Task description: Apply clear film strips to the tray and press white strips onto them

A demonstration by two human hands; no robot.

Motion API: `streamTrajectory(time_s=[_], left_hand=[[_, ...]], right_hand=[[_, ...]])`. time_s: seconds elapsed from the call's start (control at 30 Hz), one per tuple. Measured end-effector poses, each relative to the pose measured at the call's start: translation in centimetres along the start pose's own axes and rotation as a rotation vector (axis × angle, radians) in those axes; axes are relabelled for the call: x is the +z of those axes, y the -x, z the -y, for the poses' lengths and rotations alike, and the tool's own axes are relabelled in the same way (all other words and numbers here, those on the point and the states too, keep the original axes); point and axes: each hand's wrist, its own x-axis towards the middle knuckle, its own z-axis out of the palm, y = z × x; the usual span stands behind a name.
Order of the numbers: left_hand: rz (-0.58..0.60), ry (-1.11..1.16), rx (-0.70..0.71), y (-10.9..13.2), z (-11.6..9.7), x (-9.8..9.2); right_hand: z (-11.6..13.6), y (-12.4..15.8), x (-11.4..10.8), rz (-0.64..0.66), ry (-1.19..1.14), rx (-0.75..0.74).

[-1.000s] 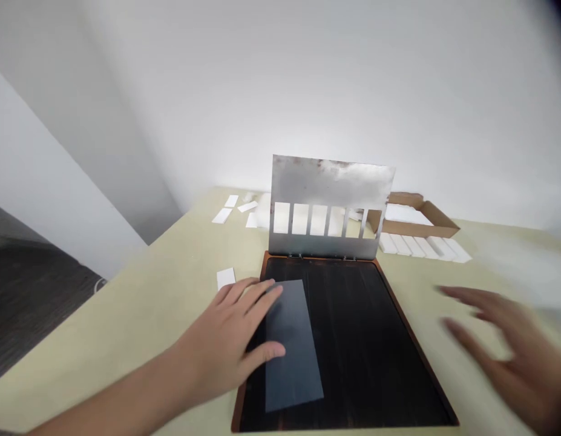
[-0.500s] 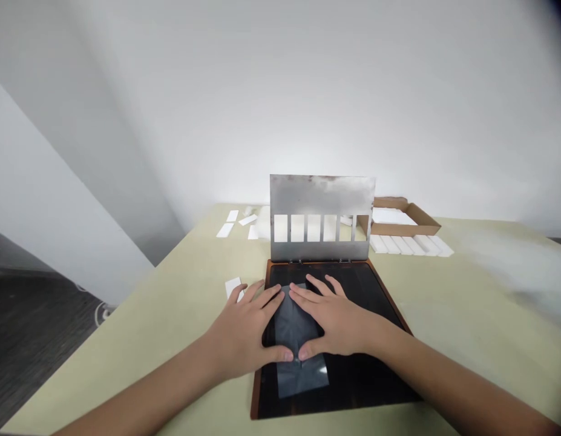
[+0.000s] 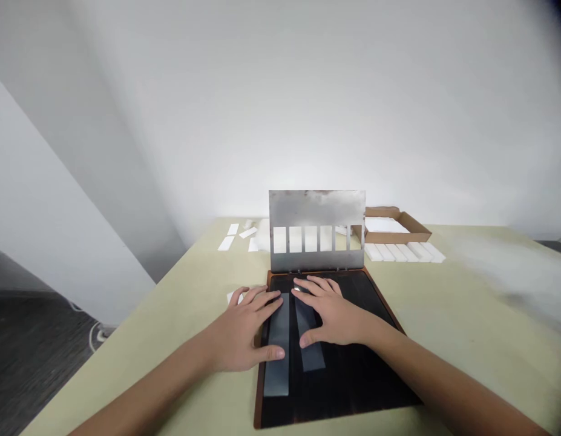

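Strips (image 3: 276,375) on the black board (image 3: 348,384), lower centre of the frame, would lie flattest under light, even pressure from the left hand (image 3: 244,336) and right hand (image 3: 338,318), both fingers-spread, pinching nothing.

Flat rectangular black board (image 3: 348,378) with orange-brown edging (image 3: 259,399). On the board: a grey-blue rectangular strip (image 3: 276,378) and a darker slate-blue rectangular strip (image 3: 313,358). Behind the board: an upright silver-grey metal plate (image 3: 316,209), top edge apparently blotched brown. Beneath the board: a plain pale yellow-green tabletop (image 3: 189,303).
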Motion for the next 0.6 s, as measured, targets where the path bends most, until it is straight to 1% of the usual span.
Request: streamTrajectory(time_s=[0.13, 0.23, 0.33, 0.47, 0.6], left_hand=[[-0.057, -0.008, -0.002, -0.8, 0.6, 0.5], [-0.108, -0.013, -0.005, -1.1, 1.3, 0.9], [-0.163, -0.02, -0.004, -1.3, 1.9, 1.4], [-0.216, -0.016, 0.013, -1.5, 2.3, 1.7], [-0.21, -0.004, 0.05, -1.6, 2.5, 1.7]], right_hand=[[0.2, 0.3, 0.1, -0.066, 0.024, 0.017], [0.3, 1.2, 0.1, -0.104, 0.037, 0.023], [0.5, 2.2, 0.5, -0.149, 0.058, 0.046], [0.9, 2.8, 1.8, -0.13, 0.062, 0.046], [1.1, 2.5, 2.7, -0.121, 0.055, 0.049]])
